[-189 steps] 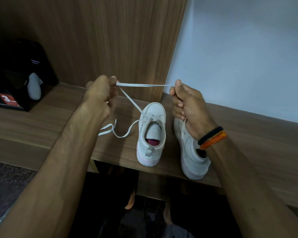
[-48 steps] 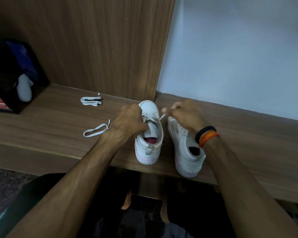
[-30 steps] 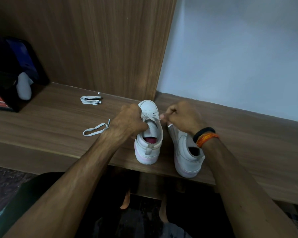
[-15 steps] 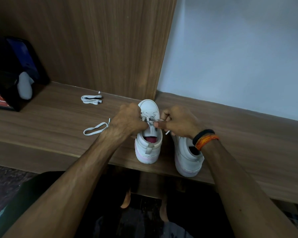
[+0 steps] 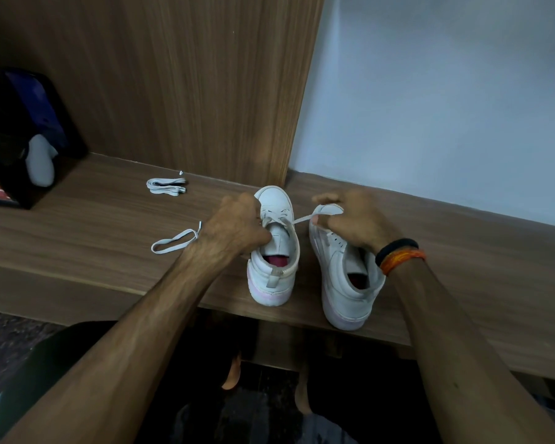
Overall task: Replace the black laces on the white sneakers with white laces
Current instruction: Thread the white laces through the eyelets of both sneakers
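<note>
- I see a wooden bench (image 5: 77, 225) running across the view, its front edge facing me.
- Behind it stands a tall wood-grain panel (image 5: 180, 84), and to its right a pale wall (image 5: 446, 97).
- At far left a black box (image 5: 10, 133) sits on the bench, a white object (image 5: 40, 165) leaning against it.
- Dark floor (image 5: 4, 341) lies below.

Two white sneakers are sitting upright, heels toward the camera: left sneaker (image 5: 274, 248) partly laced, right sneaker (image 5: 343, 277) unlaced under the right-hand fingers (image 5: 326, 219). White lace (image 5: 302, 218) is running taut from those fingers to the left sneaker's eyelets, its other end looping left of the left-hand fingers (image 5: 253, 225). Spare lace bundle (image 5: 166, 186) is lying well beyond them.
</note>
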